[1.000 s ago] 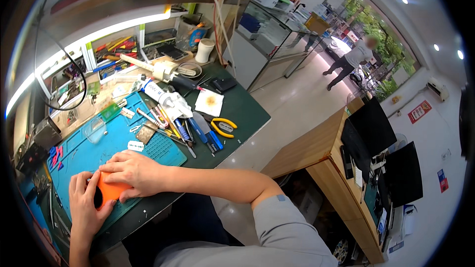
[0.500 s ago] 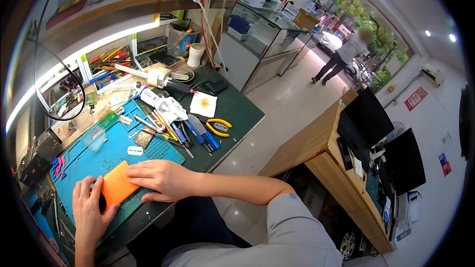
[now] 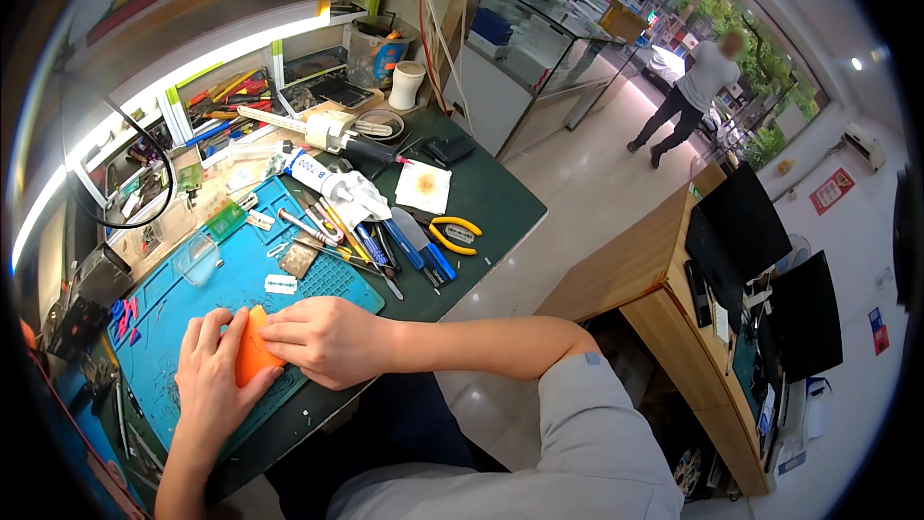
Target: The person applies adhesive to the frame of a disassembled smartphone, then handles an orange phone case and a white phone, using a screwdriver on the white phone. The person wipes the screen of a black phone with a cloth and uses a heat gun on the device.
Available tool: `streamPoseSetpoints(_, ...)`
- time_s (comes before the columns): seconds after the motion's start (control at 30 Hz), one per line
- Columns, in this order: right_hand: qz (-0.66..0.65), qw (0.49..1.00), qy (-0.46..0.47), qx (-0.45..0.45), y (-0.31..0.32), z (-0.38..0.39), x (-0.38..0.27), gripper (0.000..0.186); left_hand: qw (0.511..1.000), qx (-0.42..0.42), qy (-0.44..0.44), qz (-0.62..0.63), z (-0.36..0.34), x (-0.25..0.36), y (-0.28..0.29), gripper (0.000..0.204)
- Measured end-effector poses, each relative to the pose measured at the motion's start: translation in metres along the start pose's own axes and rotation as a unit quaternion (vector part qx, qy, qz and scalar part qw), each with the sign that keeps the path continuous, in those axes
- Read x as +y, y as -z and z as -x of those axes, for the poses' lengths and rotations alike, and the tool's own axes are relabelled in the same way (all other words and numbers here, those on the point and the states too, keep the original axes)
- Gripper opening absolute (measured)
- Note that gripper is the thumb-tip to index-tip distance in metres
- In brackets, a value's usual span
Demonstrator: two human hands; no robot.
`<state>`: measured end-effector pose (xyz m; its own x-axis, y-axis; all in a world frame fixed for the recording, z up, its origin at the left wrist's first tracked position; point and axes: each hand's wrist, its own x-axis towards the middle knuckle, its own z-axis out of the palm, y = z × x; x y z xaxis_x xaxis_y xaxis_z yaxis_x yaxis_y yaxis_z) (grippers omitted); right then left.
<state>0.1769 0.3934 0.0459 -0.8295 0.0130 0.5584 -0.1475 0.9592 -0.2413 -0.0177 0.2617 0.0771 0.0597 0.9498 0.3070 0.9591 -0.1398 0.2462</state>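
An orange flat panel, shaped like a phone, is held between both hands low over the blue work mat. My left hand grips its left side, fingers at the far edge and thumb along the near edge. On the right side, my right hand is closed with bent fingertips against the panel, covering much of it. A white razor blade and a small brownish plate lie on the mat beyond the hands.
Beyond the mat are a white-and-blue glue tube, several pens and tools, yellow-handled pliers and a stained white pad. A heat-gun-like tool lies farther back. A person stands across the room.
The orange panel has turned to a steeper angle and less of it shows. My right fingers have curled in from lying flat, and the left hand has closed further around it.
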Motion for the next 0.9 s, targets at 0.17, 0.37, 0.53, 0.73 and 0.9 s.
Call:
streamPoseSetpoints(0.17, 0.013, 0.998, 0.007, 0.066, -0.004, 0.002, -0.001, 0.029, 1.000, -0.017, 0.009, 0.013, -0.013, 0.007, -0.003, 0.072)
streamPoseSetpoints(0.37, -0.011, 1.000, -0.011, 0.026, -0.001, 0.003, 0.000, 0.028, 1.000, -0.007, 0.020, 0.003, -0.017, 0.017, -0.009, 0.071)
streamPoseSetpoints(0.53, 0.003, 0.996, 0.010, 0.091, -0.006, 0.008, 0.005, 0.021, 1.000, 0.016, 0.011, -0.007, -0.019, 0.026, -0.013, 0.068)
streamPoseSetpoints(0.73, -0.028, 0.999, -0.019, 0.040, -0.006, -0.003, 0.004, 0.022, 0.999, -0.014, 0.049, -0.011, -0.008, 0.014, -0.010, 0.068)
streamPoseSetpoints(0.9, -0.006, 0.998, -0.039, 0.044, 0.003, 0.004, 0.002, 0.029, 0.999, -0.033, 0.030, 0.017, -0.006, 0.009, 0.006, 0.066)
